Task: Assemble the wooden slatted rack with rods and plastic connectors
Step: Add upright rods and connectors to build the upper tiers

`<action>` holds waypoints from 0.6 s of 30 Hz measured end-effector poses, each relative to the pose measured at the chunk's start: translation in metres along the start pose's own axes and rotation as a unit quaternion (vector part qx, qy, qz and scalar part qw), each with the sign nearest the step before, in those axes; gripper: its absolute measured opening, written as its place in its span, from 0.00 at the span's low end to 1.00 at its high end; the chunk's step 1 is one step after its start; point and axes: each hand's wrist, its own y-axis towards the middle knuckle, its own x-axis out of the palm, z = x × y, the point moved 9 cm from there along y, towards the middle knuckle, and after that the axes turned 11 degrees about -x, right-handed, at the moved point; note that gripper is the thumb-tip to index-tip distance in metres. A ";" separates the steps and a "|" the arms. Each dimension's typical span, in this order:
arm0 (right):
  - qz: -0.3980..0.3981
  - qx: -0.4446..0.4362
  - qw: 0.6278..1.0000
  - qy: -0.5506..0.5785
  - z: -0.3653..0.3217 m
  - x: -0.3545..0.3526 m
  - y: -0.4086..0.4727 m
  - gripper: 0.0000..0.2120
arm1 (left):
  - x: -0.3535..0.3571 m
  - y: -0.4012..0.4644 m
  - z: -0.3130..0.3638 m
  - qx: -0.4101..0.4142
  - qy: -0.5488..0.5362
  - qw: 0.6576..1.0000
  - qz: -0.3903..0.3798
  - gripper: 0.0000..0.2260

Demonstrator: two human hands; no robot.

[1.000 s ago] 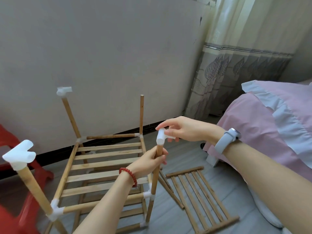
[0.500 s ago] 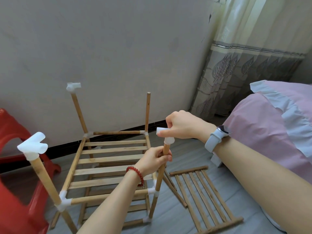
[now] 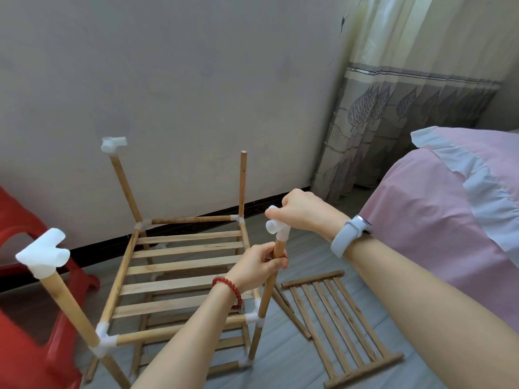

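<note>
The right hand (image 3: 302,213) had its fingers curled down over a white plastic connector (image 3: 276,227), gripping it from above where it sat on top of the near-right rod (image 3: 269,279). How far the connector was seated on the rod end was hard to tell, since the fingers covered part of it. The left hand (image 3: 259,266) was wrapped around that same upright rod just below the connector, thumb and fingers clasping the wood.

That rod rose from the near-right corner of the wooden rack (image 3: 182,265), which stood on the grey floor (image 3: 280,369) near the wall (image 3: 196,94). The near-left upright carried its own connector (image 3: 43,255), and so did the far-left one (image 3: 112,143); the far-right rod (image 3: 243,183) had a bare tip. A loose slatted panel (image 3: 339,324) lay flat on the floor just right of the rack.

A red bead bracelet (image 3: 231,290) was on the left wrist, a pale watch band (image 3: 351,234) on the right. A red plastic stool (image 3: 28,318) sat at the left, a pink-covered bed (image 3: 449,220) at the right, and a patterned curtain (image 3: 407,122) hung beyond it.
</note>
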 end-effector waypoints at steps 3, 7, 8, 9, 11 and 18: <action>0.007 0.017 1.000 -0.003 0.002 0.002 0.002 0.15 | 0.000 -0.002 0.000 -0.003 -0.005 1.000 0.004 0.04; 0.020 0.028 0.999 0.004 0.002 0.002 0.000 0.14 | -0.001 -0.005 0.001 -0.008 -0.008 1.000 0.010 0.03; 0.025 0.029 0.999 0.006 0.002 0.002 -0.001 0.14 | -0.001 -0.005 0.001 -0.010 -0.008 1.000 0.010 0.03; 0.031 0.027 0.999 0.008 0.002 0.001 -0.003 0.14 | -0.001 -0.006 0.001 -0.012 -0.008 1.000 0.010 0.03; 0.049 0.021 0.998 0.014 0.002 0.001 -0.005 0.15 | -0.002 -0.005 0.001 -0.013 -0.005 1.000 0.014 0.03; 0.242 -0.065 0.959 0.133 0.007 0.004 -0.035 0.15 | -0.012 -0.017 -0.014 -0.050 0.004 0.996 0.079 0.13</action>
